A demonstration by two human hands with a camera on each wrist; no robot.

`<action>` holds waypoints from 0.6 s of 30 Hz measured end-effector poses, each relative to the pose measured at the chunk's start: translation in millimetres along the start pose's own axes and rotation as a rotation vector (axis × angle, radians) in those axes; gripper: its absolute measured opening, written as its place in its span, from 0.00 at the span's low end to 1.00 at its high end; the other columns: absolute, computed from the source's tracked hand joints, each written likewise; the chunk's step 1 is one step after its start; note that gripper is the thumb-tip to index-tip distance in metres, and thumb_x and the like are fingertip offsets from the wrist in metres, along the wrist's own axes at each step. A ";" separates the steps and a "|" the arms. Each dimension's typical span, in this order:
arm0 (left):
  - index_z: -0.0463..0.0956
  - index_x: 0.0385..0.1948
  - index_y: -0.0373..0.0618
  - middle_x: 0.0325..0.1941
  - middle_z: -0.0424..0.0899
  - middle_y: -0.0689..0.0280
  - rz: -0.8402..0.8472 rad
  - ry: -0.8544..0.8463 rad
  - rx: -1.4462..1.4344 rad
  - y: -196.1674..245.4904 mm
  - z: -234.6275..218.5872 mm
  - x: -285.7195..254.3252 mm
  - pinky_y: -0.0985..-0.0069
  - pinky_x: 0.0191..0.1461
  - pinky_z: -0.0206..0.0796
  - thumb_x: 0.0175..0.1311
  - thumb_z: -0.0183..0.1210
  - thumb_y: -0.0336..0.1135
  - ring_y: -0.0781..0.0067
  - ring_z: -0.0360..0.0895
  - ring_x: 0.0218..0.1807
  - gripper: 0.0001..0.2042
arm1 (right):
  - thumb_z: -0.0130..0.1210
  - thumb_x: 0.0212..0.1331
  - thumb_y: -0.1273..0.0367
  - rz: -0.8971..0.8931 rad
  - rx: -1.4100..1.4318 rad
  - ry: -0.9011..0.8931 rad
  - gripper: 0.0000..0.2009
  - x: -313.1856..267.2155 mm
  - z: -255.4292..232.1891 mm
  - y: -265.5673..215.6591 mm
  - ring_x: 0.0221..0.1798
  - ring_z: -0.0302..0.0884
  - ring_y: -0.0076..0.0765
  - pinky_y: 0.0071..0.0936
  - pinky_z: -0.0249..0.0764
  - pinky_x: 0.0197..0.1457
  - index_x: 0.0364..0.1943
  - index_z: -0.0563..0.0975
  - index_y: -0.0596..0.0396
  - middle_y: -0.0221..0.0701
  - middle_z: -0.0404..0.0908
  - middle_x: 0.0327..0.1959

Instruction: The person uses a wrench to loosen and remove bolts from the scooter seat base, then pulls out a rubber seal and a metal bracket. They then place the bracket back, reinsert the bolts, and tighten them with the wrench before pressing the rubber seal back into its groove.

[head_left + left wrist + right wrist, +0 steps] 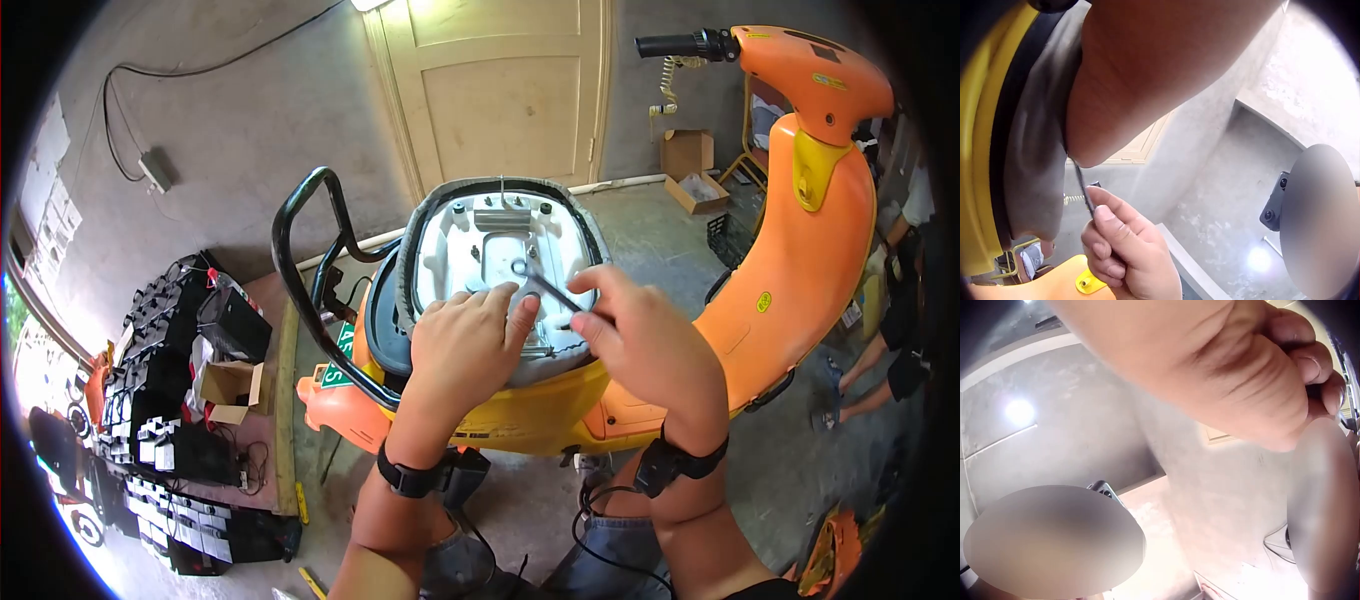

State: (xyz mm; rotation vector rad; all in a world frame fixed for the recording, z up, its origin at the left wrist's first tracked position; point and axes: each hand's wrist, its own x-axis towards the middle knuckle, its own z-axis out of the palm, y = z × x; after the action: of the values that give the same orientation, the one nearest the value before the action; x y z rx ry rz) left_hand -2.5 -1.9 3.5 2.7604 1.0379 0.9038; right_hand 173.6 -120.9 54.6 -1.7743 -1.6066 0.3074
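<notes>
The seat underside [505, 260] of an orange and yellow scooter faces up, pale inside with bolts and a metal bracket. My right hand [640, 335] pinches a dark wrench [555, 290] between thumb and fingers, its ring end over the seat's middle; the left wrist view also shows this right hand [1129, 247] on the wrench shaft [1084, 187]. My left hand [470, 340] lies over the seat's near left part, fingers extended toward the ring end. What its fingertips touch cannot be told. In the right wrist view the right hand [1229, 369] has its fingers curled.
A black rack bar [290, 240] rises left of the seat. The scooter's orange front [800, 250] and handlebar [690, 45] are at right. Batteries [160, 370] and an open carton [235, 388] stand at left, another carton [697, 190] by the wall. A person's legs [870, 375] show at far right.
</notes>
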 end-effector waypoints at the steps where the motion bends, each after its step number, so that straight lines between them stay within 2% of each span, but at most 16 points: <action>1: 0.84 0.53 0.45 0.37 0.91 0.57 -0.017 -0.005 0.002 0.2 -0.1 0.2 0.56 0.53 0.74 0.83 0.47 0.54 0.53 0.87 0.45 0.23 | 0.60 0.70 0.69 0.049 0.016 -0.016 0.09 2.0 -5.0 -1.0 0.40 0.86 0.60 0.50 0.77 0.44 0.50 0.80 0.57 0.50 0.86 0.33; 4: 0.83 0.54 0.43 0.36 0.90 0.54 -0.041 0.032 -0.022 0.8 0.6 -0.1 0.55 0.51 0.74 0.84 0.47 0.52 0.50 0.87 0.42 0.22 | 0.61 0.70 0.70 0.056 0.087 -0.062 0.07 10.8 -16.5 9.9 0.38 0.86 0.57 0.44 0.78 0.42 0.44 0.83 0.60 0.49 0.86 0.32; 5: 0.83 0.54 0.44 0.35 0.90 0.53 -0.058 0.032 -0.031 1.1 0.9 0.1 0.55 0.50 0.74 0.84 0.47 0.50 0.49 0.87 0.41 0.21 | 0.63 0.68 0.70 0.089 0.035 -0.017 0.07 12.5 -21.5 6.4 0.35 0.86 0.47 0.39 0.78 0.41 0.42 0.85 0.62 0.43 0.88 0.32; 6: 0.83 0.54 0.44 0.35 0.90 0.53 -0.056 0.031 -0.028 0.3 1.4 -0.1 0.55 0.50 0.74 0.84 0.47 0.50 0.49 0.87 0.41 0.21 | 0.63 0.68 0.70 0.090 0.038 -0.016 0.07 15.3 -20.8 14.8 0.35 0.86 0.47 0.39 0.78 0.41 0.42 0.85 0.62 0.43 0.88 0.32; 8: 0.83 0.54 0.46 0.35 0.89 0.54 -0.050 0.056 -0.057 -1.4 2.8 -0.5 0.55 0.50 0.74 0.84 0.47 0.50 0.48 0.86 0.41 0.20 | 0.66 0.66 0.70 0.002 0.144 0.018 0.09 21.5 -21.6 40.4 0.34 0.86 0.37 0.38 0.79 0.42 0.45 0.85 0.61 0.37 0.89 0.31; 9: 0.84 0.53 0.47 0.34 0.89 0.55 -0.063 0.068 -0.045 -0.7 4.3 -0.6 0.55 0.49 0.74 0.83 0.49 0.49 0.48 0.86 0.41 0.19 | 0.67 0.64 0.70 0.073 0.166 -0.026 0.10 24.8 -25.6 40.4 0.32 0.83 0.28 0.33 0.78 0.38 0.45 0.86 0.62 0.32 0.89 0.30; 10: 0.84 0.53 0.47 0.34 0.89 0.55 -0.061 0.070 -0.043 -0.4 3.4 -0.7 0.55 0.49 0.74 0.83 0.49 0.49 0.48 0.86 0.41 0.19 | 0.67 0.64 0.70 0.071 0.167 -0.024 0.10 28.1 -27.3 38.2 0.32 0.83 0.28 0.33 0.78 0.38 0.45 0.86 0.62 0.32 0.89 0.30; 12: 0.85 0.51 0.47 0.33 0.89 0.56 -0.054 0.040 -0.027 0.5 2.1 -0.6 0.56 0.49 0.74 0.81 0.51 0.48 0.50 0.86 0.41 0.18 | 0.68 0.64 0.70 0.216 0.335 -0.073 0.09 32.0 -28.8 34.8 0.28 0.81 0.23 0.27 0.75 0.34 0.44 0.86 0.61 0.32 0.88 0.30; 13: 0.86 0.49 0.47 0.32 0.88 0.56 -0.055 0.035 -0.016 0.4 1.7 -0.2 0.56 0.48 0.74 0.80 0.53 0.48 0.51 0.86 0.40 0.17 | 0.69 0.65 0.69 0.165 0.442 -0.085 0.09 35.4 -25.0 42.6 0.25 0.78 0.19 0.21 0.72 0.31 0.42 0.85 0.61 0.29 0.86 0.29; 16: 0.86 0.49 0.48 0.31 0.88 0.57 -0.061 0.031 -0.024 1.5 1.0 0.1 0.57 0.47 0.75 0.80 0.53 0.48 0.51 0.86 0.38 0.17 | 0.69 0.65 0.68 0.161 0.582 -0.039 0.09 41.1 -20.5 41.5 0.24 0.77 0.19 0.21 0.72 0.30 0.41 0.85 0.61 0.27 0.86 0.28; 18: 0.86 0.48 0.48 0.31 0.88 0.57 -0.064 0.039 -0.027 2.4 -0.3 0.8 0.57 0.46 0.75 0.80 0.53 0.48 0.52 0.86 0.38 0.17 | 0.70 0.65 0.67 0.148 0.577 -0.008 0.10 43.5 -19.7 42.4 0.24 0.77 0.17 0.19 0.70 0.29 0.41 0.85 0.60 0.26 0.85 0.28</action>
State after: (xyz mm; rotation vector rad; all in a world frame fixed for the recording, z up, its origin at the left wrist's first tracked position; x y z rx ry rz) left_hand -0.8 -3.2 4.7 2.6820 1.1043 0.9588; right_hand 226.7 -85.5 53.9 -1.4366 -1.2258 0.7640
